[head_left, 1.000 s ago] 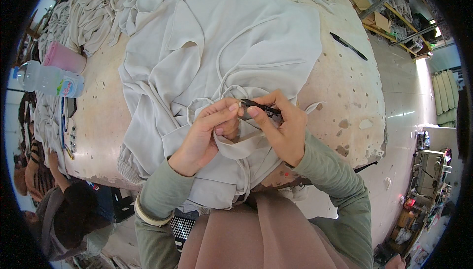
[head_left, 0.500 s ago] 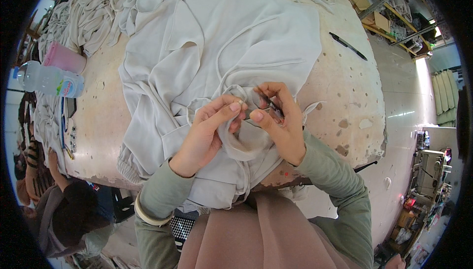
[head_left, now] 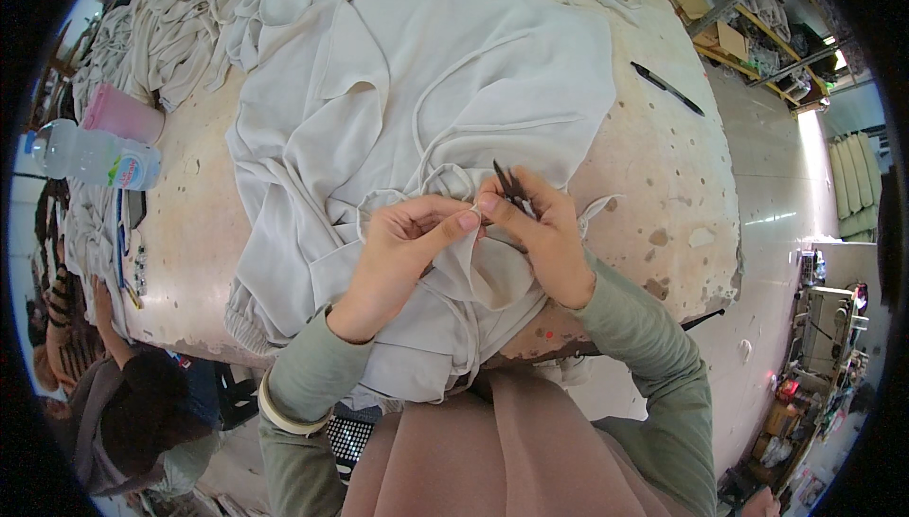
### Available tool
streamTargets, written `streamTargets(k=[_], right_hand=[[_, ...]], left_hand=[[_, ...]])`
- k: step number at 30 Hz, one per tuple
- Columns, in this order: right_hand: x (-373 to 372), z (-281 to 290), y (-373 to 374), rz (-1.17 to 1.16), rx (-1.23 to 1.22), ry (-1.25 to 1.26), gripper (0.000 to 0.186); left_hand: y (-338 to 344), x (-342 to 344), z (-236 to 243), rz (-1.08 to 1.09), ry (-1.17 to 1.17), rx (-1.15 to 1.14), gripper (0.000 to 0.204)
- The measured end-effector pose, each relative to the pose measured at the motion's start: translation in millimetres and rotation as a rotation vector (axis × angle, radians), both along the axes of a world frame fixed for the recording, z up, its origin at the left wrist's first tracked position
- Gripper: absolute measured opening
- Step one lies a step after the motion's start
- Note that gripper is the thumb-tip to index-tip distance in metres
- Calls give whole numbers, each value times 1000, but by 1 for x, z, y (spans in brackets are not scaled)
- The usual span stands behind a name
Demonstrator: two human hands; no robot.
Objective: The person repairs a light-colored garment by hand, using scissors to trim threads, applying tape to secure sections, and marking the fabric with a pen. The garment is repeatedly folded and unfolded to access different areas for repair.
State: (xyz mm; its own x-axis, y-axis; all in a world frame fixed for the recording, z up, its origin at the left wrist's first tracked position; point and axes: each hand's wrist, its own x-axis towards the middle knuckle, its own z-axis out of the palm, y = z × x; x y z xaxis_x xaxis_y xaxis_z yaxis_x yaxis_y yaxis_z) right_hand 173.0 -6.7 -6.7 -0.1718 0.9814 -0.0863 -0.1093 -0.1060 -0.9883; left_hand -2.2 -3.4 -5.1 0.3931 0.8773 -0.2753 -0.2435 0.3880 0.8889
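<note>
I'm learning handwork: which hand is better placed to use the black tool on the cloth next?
Likely the right hand: it holds the black tool, close to the cloth. The left hand shows no tool and pinches the cloth.

On your left, the clear plastic water bottle (head_left: pixel 80 152) with the blue cap (head_left: pixel 30 142) bears a blue-and-green printed label (head_left: pixel 135 168), its small reddish lettering too blurred for you to read with certainty.
</note>
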Motion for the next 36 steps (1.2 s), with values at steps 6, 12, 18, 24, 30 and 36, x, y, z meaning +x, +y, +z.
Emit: streamTargets(k=[6,12,18,24,30,36], right_hand=[[7,11,6,75,-334,156,25],[-4,9,5,-1,6,43,24],[19,4,16,-37,-48,-230,29],[130,3,63,-711,150,-1186,42],[207,-33,62,-615,-66,-1575,42],[171,-4,66,-439,227,-886,33]], left_hand=[[1,-1,0,31,19,-67,17],[2,-1,-1,-3,-23,-35,18],[2,2,0,-7,15,-24,20],[2,2,1,70,-33,-60,23],[3,3,0,92,-69,-49,17],[4,6,-8,147,-16,219,15]])
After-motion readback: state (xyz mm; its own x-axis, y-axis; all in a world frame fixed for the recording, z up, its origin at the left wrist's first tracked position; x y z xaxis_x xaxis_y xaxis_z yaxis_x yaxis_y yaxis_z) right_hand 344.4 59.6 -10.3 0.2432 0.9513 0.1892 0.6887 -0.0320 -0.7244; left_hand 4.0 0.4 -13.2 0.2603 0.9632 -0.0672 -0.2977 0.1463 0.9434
